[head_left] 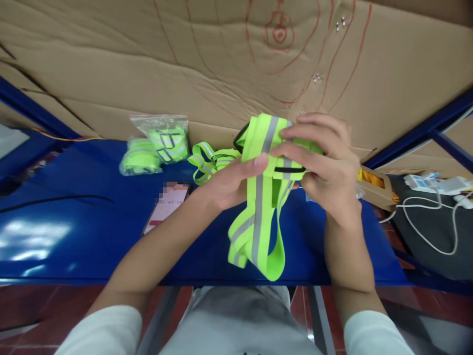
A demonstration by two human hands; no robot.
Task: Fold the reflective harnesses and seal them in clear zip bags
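Observation:
A neon yellow-green reflective strap [260, 212] with a grey stripe is held up over the blue table, folded in layers at its top and hanging in loops below. My left hand [236, 180] grips it from the left, thumb across the front, with the other fingers hidden behind. On the upper right part, my right hand [325, 158] has its fingers closed on the layers, close to a black buckle or edge [290, 170]. Behind my left hand, more of the same strap [207, 160] lies loosely looped on the table.
Clear plastic bags [168, 143] of green straps lie at the back left. A phone [168, 207] rests on the blue table [92, 236] near my left forearm. Cardboard [221, 64] walls the back. At right are a small carton [377, 187] and white cables [439, 202] on a dark seat.

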